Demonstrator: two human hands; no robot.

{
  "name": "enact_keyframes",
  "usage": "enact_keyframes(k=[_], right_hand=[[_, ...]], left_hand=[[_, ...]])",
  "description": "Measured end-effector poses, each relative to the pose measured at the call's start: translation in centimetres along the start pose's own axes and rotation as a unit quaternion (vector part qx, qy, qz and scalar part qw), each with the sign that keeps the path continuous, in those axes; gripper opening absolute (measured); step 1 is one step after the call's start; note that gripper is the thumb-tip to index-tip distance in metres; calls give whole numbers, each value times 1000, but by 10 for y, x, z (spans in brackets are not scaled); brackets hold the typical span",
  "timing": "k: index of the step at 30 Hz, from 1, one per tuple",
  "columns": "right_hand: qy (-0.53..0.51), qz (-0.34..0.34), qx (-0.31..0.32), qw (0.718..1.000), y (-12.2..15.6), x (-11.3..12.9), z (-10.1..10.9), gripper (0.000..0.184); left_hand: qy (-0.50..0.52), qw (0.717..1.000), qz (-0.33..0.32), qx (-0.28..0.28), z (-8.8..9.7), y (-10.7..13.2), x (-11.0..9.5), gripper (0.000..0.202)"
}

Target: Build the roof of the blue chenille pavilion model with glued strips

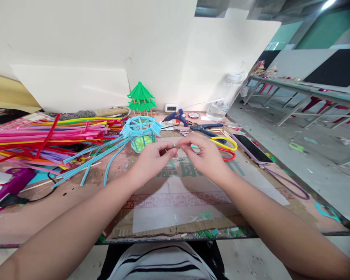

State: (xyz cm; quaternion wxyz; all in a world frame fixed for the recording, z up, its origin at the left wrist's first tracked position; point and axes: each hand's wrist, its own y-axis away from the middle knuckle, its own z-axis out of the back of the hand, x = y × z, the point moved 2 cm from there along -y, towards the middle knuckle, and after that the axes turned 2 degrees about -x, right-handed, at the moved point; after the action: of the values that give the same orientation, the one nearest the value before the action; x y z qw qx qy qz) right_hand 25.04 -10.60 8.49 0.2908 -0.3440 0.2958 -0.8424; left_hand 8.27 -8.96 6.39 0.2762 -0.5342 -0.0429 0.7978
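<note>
My left hand point(151, 158) and my right hand point(202, 155) meet above the middle of the table, fingertips pinched together on a small pale piece point(175, 146) that is too small to name. Just behind my left hand stands a light blue pipe-cleaner frame point(140, 128) shaped like a roof, with long blue strands point(90, 159) trailing to the left and a green cup inside it. Under my hands lies a clear sheet point(175, 202) over cardboard.
A heap of coloured pipe cleaners point(41, 136) fills the left. A green pagoda model point(141, 97), blue glue gun point(176, 116), pliers point(205, 128), yellow and red loops point(226, 146), phone point(251, 148) and plastic bottle point(224, 103) sit behind and right. A purple glue gun point(8, 186) lies at far left.
</note>
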Motion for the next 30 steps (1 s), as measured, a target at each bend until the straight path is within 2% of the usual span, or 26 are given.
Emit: enact_keyframes(k=[17, 24, 30], right_hand=[[9, -2, 2, 1000, 1, 0, 0, 19], [10, 6, 11, 1000, 3, 4, -1, 20], [-28, -42, 6, 999, 0, 4, 0, 16]], left_hand=[[23, 1000, 5, -1, 0, 1, -2, 24], [11, 1000, 5, -22, -1, 1, -3, 30], [-3, 999, 26, -47, 1, 2, -7, 32]])
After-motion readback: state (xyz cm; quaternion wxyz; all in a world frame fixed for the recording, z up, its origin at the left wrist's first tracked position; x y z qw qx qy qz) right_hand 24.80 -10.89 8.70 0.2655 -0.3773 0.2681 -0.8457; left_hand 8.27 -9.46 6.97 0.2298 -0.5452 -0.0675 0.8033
